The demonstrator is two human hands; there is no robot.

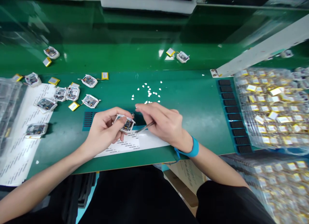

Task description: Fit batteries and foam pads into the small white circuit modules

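Over the green table (pixel 195 102), the left hand (pixel 105 126) is pinching a white case (pixel 128 125) in a snug grip, its insides facing up, maybe so they are showing well, while the right hand (pixel 166 121) is squeezing a thin metal tool (pixel 145 127) just beside it.

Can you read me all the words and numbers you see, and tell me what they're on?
No words or numbers are clear enough to quote.
Middle white strip: repeated black print, too small and blurred.
Left white sheet: repeated print, too blurred.
Cardboard box: faint print, unreadable.
White-cased device in the left hand: nothing readable.
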